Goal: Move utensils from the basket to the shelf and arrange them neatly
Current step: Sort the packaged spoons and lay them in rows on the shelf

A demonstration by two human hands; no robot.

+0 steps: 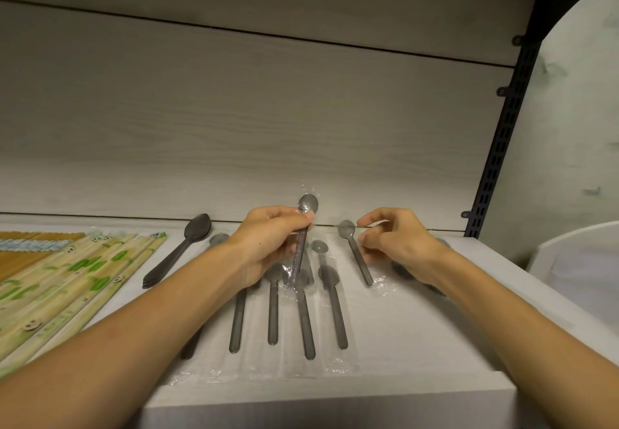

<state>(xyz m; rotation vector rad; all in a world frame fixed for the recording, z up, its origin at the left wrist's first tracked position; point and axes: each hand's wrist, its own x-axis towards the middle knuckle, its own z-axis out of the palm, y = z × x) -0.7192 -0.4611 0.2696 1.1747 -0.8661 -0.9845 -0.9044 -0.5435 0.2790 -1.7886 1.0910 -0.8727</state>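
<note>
Wrapped spoons (273,308) on shelf (402,345), another spoon (303,224) in left hand (268,241).

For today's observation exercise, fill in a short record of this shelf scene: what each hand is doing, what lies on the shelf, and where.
left hand: grips a wrapped spoon, bowl up, lifted off the shelf
right hand: fingers curled at another wrapped spoon's plastic; whether it grips cannot be told
shelf: white, bears all the utensils
row of wrapped spoons: in the middle, handles toward the viewer
unwrapped spoon stack: left of the row, lying slantwise
chopstick packets: far left, green and tan wrappers
basket: not in view
</note>
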